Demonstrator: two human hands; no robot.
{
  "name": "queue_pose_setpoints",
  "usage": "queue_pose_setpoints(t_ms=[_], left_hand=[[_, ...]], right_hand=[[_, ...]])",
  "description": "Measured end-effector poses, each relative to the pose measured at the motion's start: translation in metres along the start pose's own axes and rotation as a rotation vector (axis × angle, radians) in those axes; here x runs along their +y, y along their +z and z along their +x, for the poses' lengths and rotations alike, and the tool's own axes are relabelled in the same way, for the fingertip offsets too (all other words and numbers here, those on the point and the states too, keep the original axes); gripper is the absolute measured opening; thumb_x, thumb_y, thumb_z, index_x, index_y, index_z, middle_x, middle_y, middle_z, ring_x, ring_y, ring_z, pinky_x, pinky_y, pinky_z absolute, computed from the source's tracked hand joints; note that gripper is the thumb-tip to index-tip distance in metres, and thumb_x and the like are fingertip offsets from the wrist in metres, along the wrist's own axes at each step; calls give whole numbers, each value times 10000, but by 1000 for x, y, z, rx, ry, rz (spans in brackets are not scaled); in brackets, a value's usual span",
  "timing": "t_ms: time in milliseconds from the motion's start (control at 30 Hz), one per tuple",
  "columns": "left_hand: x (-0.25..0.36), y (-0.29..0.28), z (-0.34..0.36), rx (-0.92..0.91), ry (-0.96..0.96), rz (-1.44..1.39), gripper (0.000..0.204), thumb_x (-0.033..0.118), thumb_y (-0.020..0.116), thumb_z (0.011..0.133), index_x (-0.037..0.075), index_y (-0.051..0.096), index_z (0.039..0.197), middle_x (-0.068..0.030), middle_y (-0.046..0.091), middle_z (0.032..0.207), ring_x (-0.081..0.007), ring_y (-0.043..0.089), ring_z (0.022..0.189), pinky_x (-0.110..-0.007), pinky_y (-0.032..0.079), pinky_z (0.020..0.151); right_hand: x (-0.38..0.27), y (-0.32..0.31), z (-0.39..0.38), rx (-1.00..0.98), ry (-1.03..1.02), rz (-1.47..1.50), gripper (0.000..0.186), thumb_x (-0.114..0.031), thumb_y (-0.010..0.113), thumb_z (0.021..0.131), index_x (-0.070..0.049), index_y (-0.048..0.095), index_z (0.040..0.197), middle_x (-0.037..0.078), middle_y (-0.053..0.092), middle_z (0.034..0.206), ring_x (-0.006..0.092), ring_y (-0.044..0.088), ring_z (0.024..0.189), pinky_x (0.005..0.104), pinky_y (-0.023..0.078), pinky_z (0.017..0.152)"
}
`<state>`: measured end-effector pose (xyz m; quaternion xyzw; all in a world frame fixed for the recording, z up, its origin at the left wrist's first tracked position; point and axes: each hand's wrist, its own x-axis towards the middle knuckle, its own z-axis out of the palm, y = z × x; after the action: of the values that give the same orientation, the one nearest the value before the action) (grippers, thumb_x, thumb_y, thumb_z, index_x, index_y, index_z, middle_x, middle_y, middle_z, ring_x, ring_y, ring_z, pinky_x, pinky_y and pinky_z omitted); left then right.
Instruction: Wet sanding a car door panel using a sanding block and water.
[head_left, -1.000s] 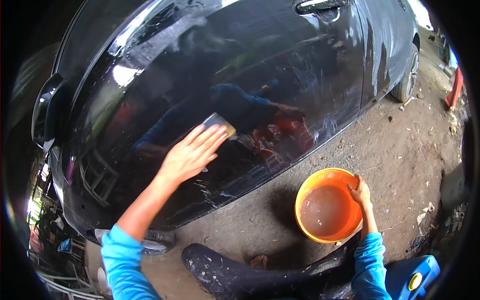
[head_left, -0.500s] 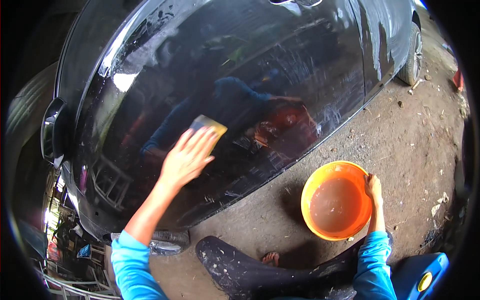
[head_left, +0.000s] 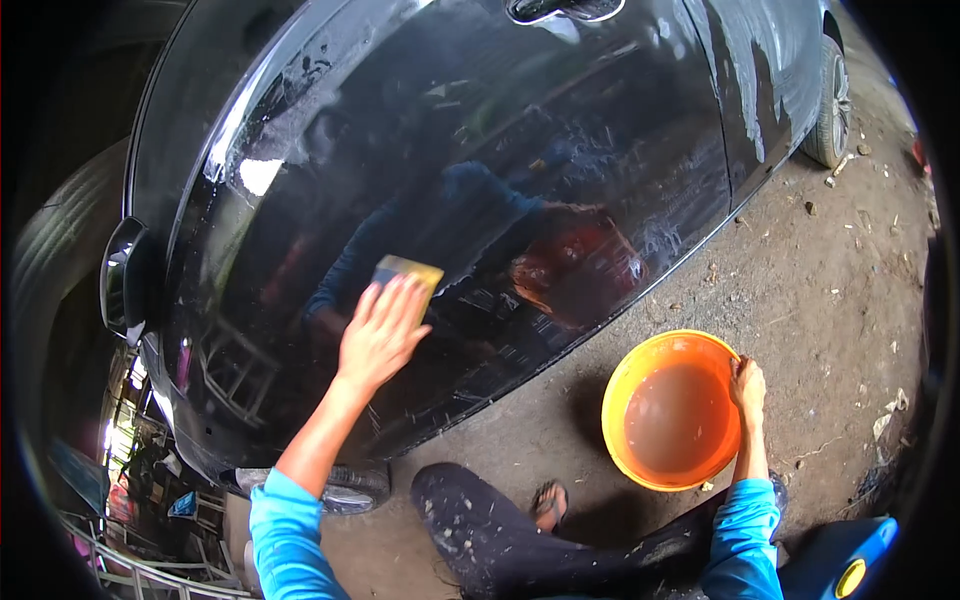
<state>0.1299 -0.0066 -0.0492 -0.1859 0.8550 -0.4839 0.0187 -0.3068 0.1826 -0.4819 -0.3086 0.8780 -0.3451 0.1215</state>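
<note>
My left hand [head_left: 383, 337] lies over a flat yellow-and-grey pad [head_left: 425, 274], pressing it against the wet, glossy black car door [head_left: 480, 190]. The fingers cover most of the pad, and its exact kind cannot be made out. At the right, my right hand [head_left: 747, 388] grips the rim of an orange bucket [head_left: 618, 440]. Cloudy brownish water [head_left: 677, 415] fills part of it. Reflections of my arms and the bucket show in the door, along with pale streaks.
A side mirror [head_left: 122, 280] juts out at the left. One wheel [head_left: 355, 488] is below the door, another [head_left: 832, 105] at the far right. A blue container with a yellow cap [head_left: 851, 577] stands beside my leg. Metal frames [head_left: 150, 580] occupy the lower left. Small debris dots the dirt floor [head_left: 800, 290].
My left hand and the pad have slid a little left along the door. The whole view has shifted slightly, showing more of my sandalled foot. My right hand keeps its grip on the bucket.
</note>
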Motion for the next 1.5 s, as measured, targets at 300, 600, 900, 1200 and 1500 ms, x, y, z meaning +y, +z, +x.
queue_pose_setpoints(t_ms=[300,600,900,1200,1500], left_hand=[[40,-15,208,335,37,21,675,378,605,873,43,429,1431,-108,391,1509,-249,306,1431,-441,181,1194],[25,-11,62,50,-21,-138,771,480,621,839,24,432,1431,-118,371,1531,-242,306,1441,-432,188,1196],[44,-19,189,219,49,-60,718,426,572,896,-1,394,1444,-143,353,1533,-259,294,1441,-438,191,1194],[2,17,-36,4,-18,55,764,446,677,820,-8,463,1396,-153,413,1498,-279,325,1431,-464,209,1180],[45,-21,211,281,62,-98,676,396,570,907,-5,417,1429,-152,394,1505,-268,321,1425,-448,209,1184]], right_hand=[[-1,-13,1,-57,-56,8,338,-329,514,984,-13,631,949,259,658,847,461,638,842,528,502,708],[17,-15,6,-102,-46,48,326,-302,513,987,-4,640,1025,276,657,926,464,628,910,522,496,762],[13,8,3,-31,-59,96,331,-320,555,975,-11,625,1072,235,671,910,418,643,898,495,501,775],[-2,-13,3,-86,10,127,332,-305,551,974,8,642,1040,234,675,910,413,650,891,479,502,769],[-20,-21,-4,-110,7,142,300,-276,542,976,-6,648,1047,233,680,933,418,650,919,473,510,773]])
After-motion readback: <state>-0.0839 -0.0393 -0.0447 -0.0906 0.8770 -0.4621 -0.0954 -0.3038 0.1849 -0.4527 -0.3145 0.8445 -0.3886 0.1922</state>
